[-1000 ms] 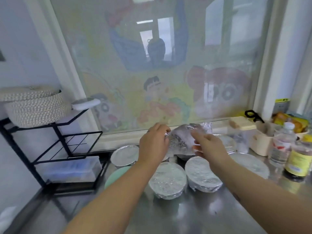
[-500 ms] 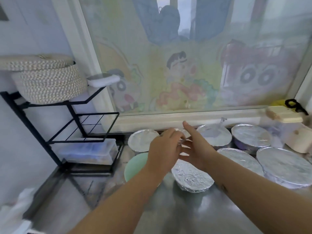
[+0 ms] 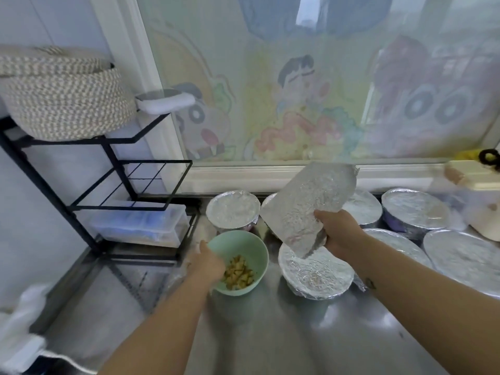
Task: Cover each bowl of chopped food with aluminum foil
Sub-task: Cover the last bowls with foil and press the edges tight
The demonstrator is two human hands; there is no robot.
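Right hand (image 3: 338, 231) is pinching a loose foil sheet (image 3: 308, 204) by its lower edge, holding it up at a tilt over the foil-covered bowls (image 3: 316, 274). Left hand (image 3: 207, 262) is curled on the near-left rim of the green bowl (image 3: 251, 239). That bowl sits on the desk (image 3: 297, 334) at the left end of the group, uncovered, with the chopped food (image 3: 239, 272) showing. It's the only open one I can see, so probably the last to do.

Foil like this weighs nothing, flops around, and creases or tears easily. I'd take it with both hands at opposite edges, lay it flat over the bowl, then crimp it round the rim. The bowl looks light too and the steel is slick, so steady it while pressing.
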